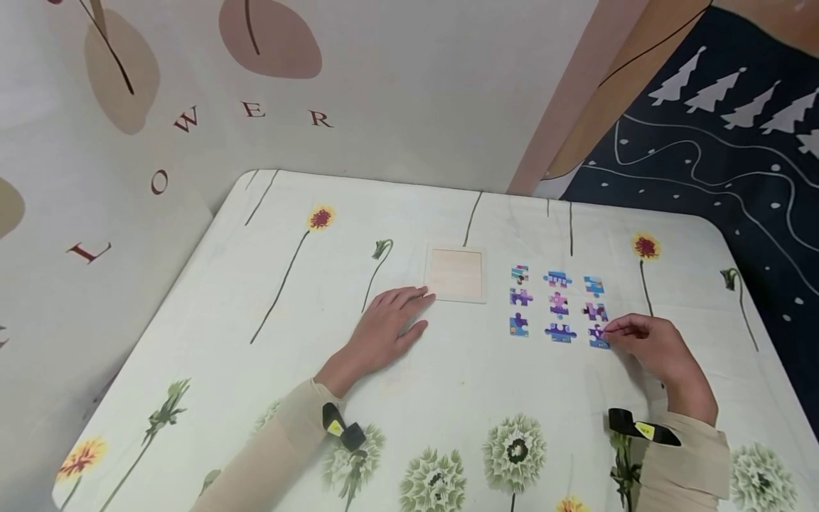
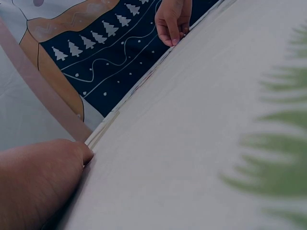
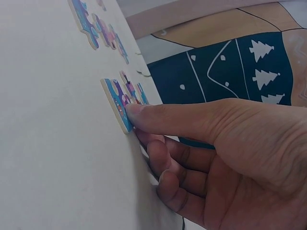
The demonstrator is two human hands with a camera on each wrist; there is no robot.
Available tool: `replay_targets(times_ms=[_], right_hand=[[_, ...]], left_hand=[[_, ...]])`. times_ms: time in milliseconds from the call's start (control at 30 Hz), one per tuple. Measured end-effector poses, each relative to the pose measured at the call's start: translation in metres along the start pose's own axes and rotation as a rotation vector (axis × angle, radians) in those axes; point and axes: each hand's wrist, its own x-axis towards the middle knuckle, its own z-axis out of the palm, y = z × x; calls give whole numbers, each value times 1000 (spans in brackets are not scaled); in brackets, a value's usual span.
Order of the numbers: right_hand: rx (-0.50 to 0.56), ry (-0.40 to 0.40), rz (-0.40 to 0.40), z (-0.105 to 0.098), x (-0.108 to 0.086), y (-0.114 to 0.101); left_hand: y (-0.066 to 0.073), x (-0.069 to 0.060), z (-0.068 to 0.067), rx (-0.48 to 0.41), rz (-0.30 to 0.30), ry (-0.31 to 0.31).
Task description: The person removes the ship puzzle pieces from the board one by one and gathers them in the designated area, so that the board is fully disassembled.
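Observation:
Several purple, pink and blue jigsaw puzzle pieces [image 1: 560, 332] lie in rows, set apart from one another, on the flower-print tabletop. My right hand [image 1: 659, 348] is at the nearest right-hand puzzle piece [image 1: 598, 337], its thumb and forefinger pinching that piece's right edge. In the right wrist view the thumb [image 3: 168, 117] covers part of the piece [image 3: 116, 103]; the other fingers curl below. My left hand [image 1: 387, 327] rests flat with fingers spread, fingertips touching the near left corner of a square wooden puzzle tray [image 1: 456, 276]. The tray holds no pieces.
The white tabletop [image 1: 256, 398] carries printed flowers and stems. Behind it stands a pale wall hanging [image 1: 409, 92] with letters; a dark blue hanging [image 1: 704, 156] with white trees is at the right. Both wrists wear black straps.

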Motion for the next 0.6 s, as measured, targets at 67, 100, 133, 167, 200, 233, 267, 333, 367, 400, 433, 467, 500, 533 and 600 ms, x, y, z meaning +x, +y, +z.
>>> replay_targets(times_ms=[67, 100, 133, 167, 200, 233, 267, 333, 367, 400, 433, 467, 500, 533, 600], right_hand=[[-3, 3, -2, 1, 0, 0], [-2, 4, -5, 1, 0, 0], [-3, 5, -8, 1, -1, 0], [-2, 7, -10, 1, -1, 0], [-2, 8, -13, 1, -1, 1], [-1, 10, -15, 1, -1, 1], [-1, 11, -17, 1, -1, 1], [-1, 12, -15, 2, -1, 1], [-1, 12, -14, 2, -1, 1], [-2, 11, -11, 2, -1, 1], [-2, 9, -6, 2, -1, 1], [-3, 8, -4, 2, -1, 0], [-4, 5, -1, 2, -1, 0], [-2, 3, 0, 1, -1, 0], [-7, 2, 3, 1, -2, -1]], left_hand=[[0, 0, 0, 0, 3, 5], [0, -1, 0, -1, 4, 6], [0, -1, 0, -2, 5, 7], [0, -1, 0, -3, 6, 9], [0, -1, 0, -4, 6, 9], [1, -1, -1, -5, 6, 9], [1, -1, -1, -6, 6, 9], [1, -1, -1, -6, 3, 6], [1, -1, -1, -5, 3, 5], [1, -1, -1, -4, 3, 4], [1, -1, -1, -4, 2, 2], [1, -1, -1, -3, 3, 3], [1, -1, -1, -5, 4, 6], [1, -1, -1, -6, 8, 10], [1, -1, -1, -9, 17, 21]])
